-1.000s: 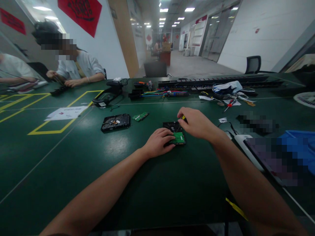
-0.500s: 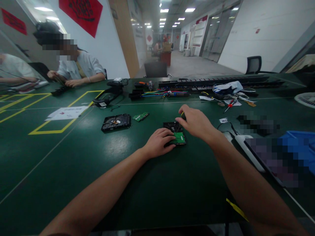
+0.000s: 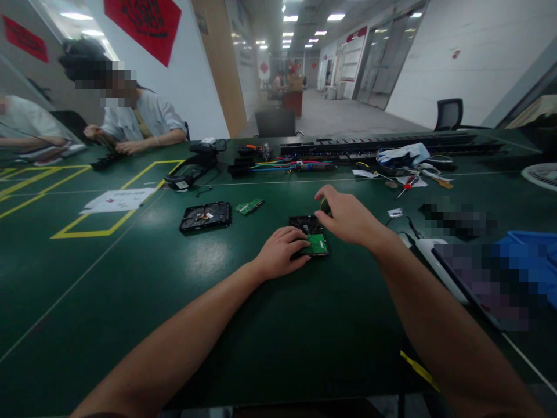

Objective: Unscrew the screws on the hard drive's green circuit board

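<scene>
A hard drive (image 3: pixel 307 224) with a green circuit board (image 3: pixel 319 245) on its near part lies on the table in front of me. My left hand (image 3: pixel 285 251) grips it from the left, fingers over the board and thumb along the near edge. Above the drive's right side, my right hand (image 3: pixel 346 216) is closed around a screwdriver (image 3: pixel 324 205). Only a bit of its yellow-and-dark handle shows; the fingers hide its tip. A second hard drive (image 3: pixel 205 217) rests to the left, beside a loose green circuit board (image 3: pixel 249 206).
Across the back lie a power drill (image 3: pixel 265 152), bundled coloured wires (image 3: pixel 278 166) and long black strips (image 3: pixel 378 145). A red-handled screwdriver (image 3: pixel 408 186) and gloves (image 3: pixel 404 155) are at back right. A blue bin (image 3: pixel 528 255) stands right. A co-worker (image 3: pixel 143 119) sits at far left.
My right hand has shifted very slightly, its thumb a little to the right. My left hand and both drives stay where they were.
</scene>
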Available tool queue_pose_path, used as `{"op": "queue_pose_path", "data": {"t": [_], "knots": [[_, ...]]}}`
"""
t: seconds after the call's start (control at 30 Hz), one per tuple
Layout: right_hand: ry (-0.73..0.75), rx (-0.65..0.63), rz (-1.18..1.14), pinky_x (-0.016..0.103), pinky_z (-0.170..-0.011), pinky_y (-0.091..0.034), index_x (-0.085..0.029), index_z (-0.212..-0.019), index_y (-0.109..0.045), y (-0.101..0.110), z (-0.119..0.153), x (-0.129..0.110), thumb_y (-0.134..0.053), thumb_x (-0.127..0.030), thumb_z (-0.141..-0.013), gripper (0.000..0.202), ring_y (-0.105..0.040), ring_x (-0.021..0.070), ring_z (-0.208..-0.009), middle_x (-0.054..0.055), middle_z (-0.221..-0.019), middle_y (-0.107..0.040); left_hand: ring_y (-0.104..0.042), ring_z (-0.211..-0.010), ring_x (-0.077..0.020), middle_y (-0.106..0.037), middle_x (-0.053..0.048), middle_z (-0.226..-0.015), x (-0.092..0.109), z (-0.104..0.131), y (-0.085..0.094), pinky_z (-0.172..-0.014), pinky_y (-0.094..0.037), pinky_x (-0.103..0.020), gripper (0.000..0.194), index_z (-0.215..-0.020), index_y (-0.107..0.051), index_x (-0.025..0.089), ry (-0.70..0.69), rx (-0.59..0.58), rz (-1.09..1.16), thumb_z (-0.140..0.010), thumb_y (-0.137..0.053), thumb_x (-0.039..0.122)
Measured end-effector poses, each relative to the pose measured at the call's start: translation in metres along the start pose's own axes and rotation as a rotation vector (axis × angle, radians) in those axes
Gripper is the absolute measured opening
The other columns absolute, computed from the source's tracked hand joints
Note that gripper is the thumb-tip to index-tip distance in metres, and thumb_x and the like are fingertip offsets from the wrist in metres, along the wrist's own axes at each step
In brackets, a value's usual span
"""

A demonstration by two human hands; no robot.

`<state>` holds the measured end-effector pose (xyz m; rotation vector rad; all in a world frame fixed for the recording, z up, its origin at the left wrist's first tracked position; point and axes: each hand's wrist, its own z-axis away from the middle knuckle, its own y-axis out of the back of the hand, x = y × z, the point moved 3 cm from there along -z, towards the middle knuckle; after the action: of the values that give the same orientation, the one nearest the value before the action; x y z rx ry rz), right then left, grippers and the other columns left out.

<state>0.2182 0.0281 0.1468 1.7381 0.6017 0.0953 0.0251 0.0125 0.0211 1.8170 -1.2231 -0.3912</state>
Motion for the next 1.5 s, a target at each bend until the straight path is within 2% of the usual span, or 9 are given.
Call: {"op": "queue_pose_path", "data": {"t": [0.13,0.27,0.43,0.77,1.2,1.5], "knots": [[-0.104,0.006,0.075,0.039,-0.075,-0.044,-0.012,-0.133,-0.051,0.0013,0.0008,-0.0035,-0.059,-0.033,-0.099,0.04,-0.071,0.0327,-0.09,0.019,-0.107,-0.076,-0.065,-0.127,-0.0299,-0.072,-0.011,-0.128,0.0007,-0.0004,0.0007,-0.112,-0.052,-0.051,0.031,-0.122,-0.072,0.02,-0.016,0.009,-0.002,-0.098,-0.071,0.039],[-0.083,-0.017,0.102,0.038,-0.073,-0.042,-0.016,-0.123,-0.056,0.0025,0.0013,-0.0062,-0.059,-0.038,-0.101,0.031,-0.072,0.0324,-0.091,0.016,-0.105,-0.077,-0.065,-0.127,-0.0299,-0.071,-0.011,-0.128,0.0011,-0.0007,0.0016,-0.112,-0.052,-0.052,0.03,-0.122,-0.072,0.022,-0.001,0.007,0.012,-0.098,-0.071,0.039],[-0.103,-0.013,0.111,0.037,-0.07,-0.039,-0.019,-0.119,-0.057,0.0041,0.0017,-0.0068,-0.054,-0.047,-0.105,0.032,-0.072,0.0308,-0.085,0.013,-0.096,-0.077,-0.064,-0.128,-0.0302,-0.071,-0.011,-0.128,0.001,-0.0005,0.0013,-0.112,-0.052,-0.053,0.031,-0.123,-0.072,0.023,0.012,0.003,0.018,-0.097,-0.072,0.04],[-0.056,-0.023,0.108,0.038,-0.076,-0.045,-0.019,-0.116,-0.063,0.0052,0.0011,-0.003,-0.059,-0.035,-0.101,0.022,-0.072,0.0299,-0.09,0.013,-0.102,-0.078,-0.064,-0.127,-0.0301,-0.071,-0.012,-0.128,-0.0012,0.0007,0.0004,-0.111,-0.053,-0.053,0.032,-0.123,-0.072,0.021,-0.006,0.009,0.017,-0.098,-0.072,0.041],[0.077,-0.027,-0.052,0.038,-0.085,-0.05,-0.021,-0.125,-0.065,0.0033,0.0008,0.0026,-0.061,-0.028,-0.095,0.031,-0.071,0.0254,-0.091,0.009,-0.107,-0.078,-0.065,-0.128,-0.0297,-0.071,-0.011,-0.128,0.0,0.0008,0.0012,-0.112,-0.052,-0.052,0.03,-0.122,-0.072,0.022,0.007,0.007,0.018,-0.097,-0.072,0.04],[0.028,-0.06,-0.049,0.036,-0.084,-0.05,-0.02,-0.128,-0.063,0.0057,0.0025,-0.0021,-0.059,-0.023,-0.093,0.036,-0.072,0.0251,-0.09,0.009,-0.105,-0.079,-0.065,-0.127,-0.0294,-0.071,-0.011,-0.128,0.0005,-0.0003,0.0019,-0.111,-0.053,-0.053,0.03,-0.122,-0.07,0.022,0.007,0.008,0.025,-0.097,-0.072,0.04]]}}
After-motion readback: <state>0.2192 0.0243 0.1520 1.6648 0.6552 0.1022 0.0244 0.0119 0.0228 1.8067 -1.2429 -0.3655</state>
